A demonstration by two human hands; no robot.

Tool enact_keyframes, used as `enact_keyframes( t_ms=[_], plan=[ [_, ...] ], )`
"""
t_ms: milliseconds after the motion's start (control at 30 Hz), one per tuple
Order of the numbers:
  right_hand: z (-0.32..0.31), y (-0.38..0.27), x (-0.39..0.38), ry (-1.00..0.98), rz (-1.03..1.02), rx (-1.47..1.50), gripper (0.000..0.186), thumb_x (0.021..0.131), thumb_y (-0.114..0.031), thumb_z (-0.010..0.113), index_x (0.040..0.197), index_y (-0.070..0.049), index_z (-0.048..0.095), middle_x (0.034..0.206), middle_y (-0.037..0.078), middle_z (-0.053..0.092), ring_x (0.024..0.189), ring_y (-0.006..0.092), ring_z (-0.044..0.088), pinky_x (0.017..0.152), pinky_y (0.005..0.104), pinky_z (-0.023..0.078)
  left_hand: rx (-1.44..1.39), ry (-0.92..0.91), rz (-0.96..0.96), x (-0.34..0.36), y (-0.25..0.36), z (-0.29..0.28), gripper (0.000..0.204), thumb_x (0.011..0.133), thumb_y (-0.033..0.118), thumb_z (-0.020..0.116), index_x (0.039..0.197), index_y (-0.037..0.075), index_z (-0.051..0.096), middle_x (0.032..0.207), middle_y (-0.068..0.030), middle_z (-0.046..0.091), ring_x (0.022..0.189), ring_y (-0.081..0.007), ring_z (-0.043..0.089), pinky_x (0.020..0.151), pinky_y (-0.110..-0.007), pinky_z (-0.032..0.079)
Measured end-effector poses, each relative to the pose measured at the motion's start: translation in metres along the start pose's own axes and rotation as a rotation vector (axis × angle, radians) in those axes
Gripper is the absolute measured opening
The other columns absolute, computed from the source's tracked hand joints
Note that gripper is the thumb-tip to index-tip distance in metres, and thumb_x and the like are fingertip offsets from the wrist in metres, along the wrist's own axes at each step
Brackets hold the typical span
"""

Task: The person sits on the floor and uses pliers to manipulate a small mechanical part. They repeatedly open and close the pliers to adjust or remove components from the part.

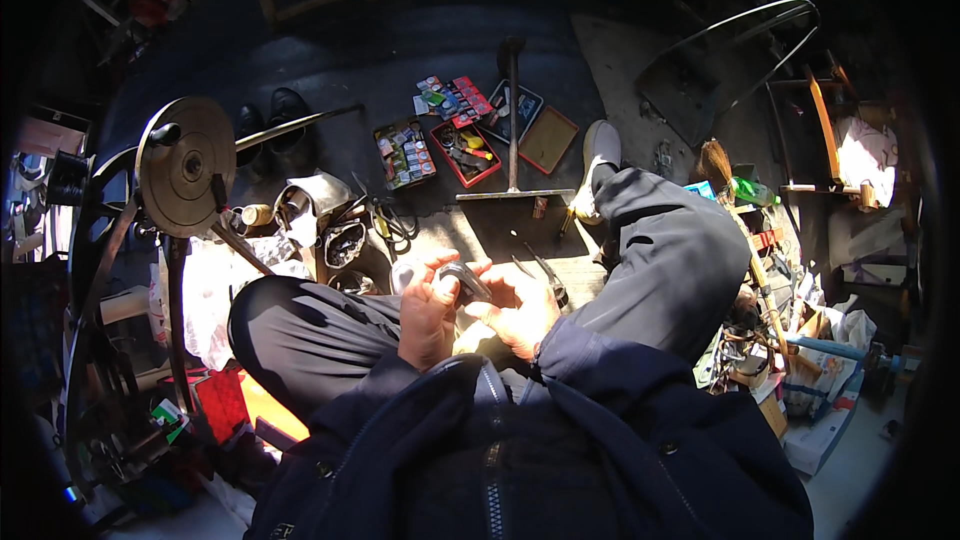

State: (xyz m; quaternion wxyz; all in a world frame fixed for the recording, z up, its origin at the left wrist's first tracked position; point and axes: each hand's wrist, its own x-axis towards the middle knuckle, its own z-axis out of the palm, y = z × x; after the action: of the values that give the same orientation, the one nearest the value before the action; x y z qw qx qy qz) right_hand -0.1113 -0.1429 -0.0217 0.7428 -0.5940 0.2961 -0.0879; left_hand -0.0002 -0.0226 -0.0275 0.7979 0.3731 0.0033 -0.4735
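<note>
Left hand (428,312) and right hand (520,308) grip dark piece (466,280)

The small dark object (466,280) pinched between the left hand (428,315) and right hand (522,308) is mostly covered by fingers, so its kind cannot be told. The contents of the red tray (462,152) are too small to identify. Deep shadow swallows the picture's rim.
</note>
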Motion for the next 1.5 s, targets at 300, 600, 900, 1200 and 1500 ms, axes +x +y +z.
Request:
enact_keyframes(
  t_ms=[300,600,900,1200,1500],
  plan=[
    [0.0,-0.005,-0.002,-0.002,-0.016,0.037,0.028,0.082,0.003,0.076,0.108,0.001,0.066,0.099,0.012,0.072,0.093,0.0179,0.07,0.085,0.0326,0.056,-0.039,0.016,0.029,0.0,-0.003,-0.002,0.028,0.1,0.006,0.062,0.126,-0.002,0.054,0.12,-0.0218,0.068,0.111,-0.0264,0.068,0.102,-0.036,0.052],
    [0.0,-0.001,-0.001,0.017,-0.024,0.024,0.027,0.081,0.002,0.077,0.106,0.0,0.067,0.096,0.012,0.073,0.091,0.0182,0.07,0.084,0.0332,0.057,0.041,0.009,-0.005,0.0,-0.001,-0.007,0.033,0.1,0.013,0.064,0.128,0.0,0.051,0.126,-0.0259,0.066,0.121,-0.0332,0.065,0.108,-0.043,0.049],
    [0.001,-0.005,0.0,0.008,-0.034,0.1,0.027,0.084,0.007,0.074,0.109,0.001,0.065,0.099,0.011,0.072,0.092,0.0184,0.071,0.085,0.0327,0.058,-0.025,0.021,0.047,-0.001,0.001,0.007,0.028,0.097,0.006,0.065,0.122,-0.003,0.054,0.117,-0.0211,0.07,0.108,-0.0224,0.068,0.1,-0.033,0.051],
    [-0.003,-0.003,-0.002,-0.019,0.003,0.31,0.031,0.086,0.012,0.069,0.114,0.004,0.062,0.111,0.013,0.07,0.106,0.0192,0.068,0.094,0.0332,0.057,0.168,-0.038,0.052,-0.001,0.008,0.005,0.032,0.097,0.007,0.064,0.125,-0.001,0.053,0.117,-0.0183,0.069,0.112,-0.0255,0.068,0.106,-0.038,0.049],
    [-0.006,-0.002,-0.001,-0.036,0.038,0.264,0.034,0.085,0.012,0.071,0.116,0.005,0.061,0.115,0.015,0.069,0.106,0.0214,0.069,0.097,0.0351,0.056,0.202,0.005,0.021,-0.002,0.009,0.006,0.033,0.098,0.009,0.063,0.128,-0.003,0.054,0.117,-0.0176,0.069,0.112,-0.0247,0.068,0.105,-0.037,0.049]
  ],
)
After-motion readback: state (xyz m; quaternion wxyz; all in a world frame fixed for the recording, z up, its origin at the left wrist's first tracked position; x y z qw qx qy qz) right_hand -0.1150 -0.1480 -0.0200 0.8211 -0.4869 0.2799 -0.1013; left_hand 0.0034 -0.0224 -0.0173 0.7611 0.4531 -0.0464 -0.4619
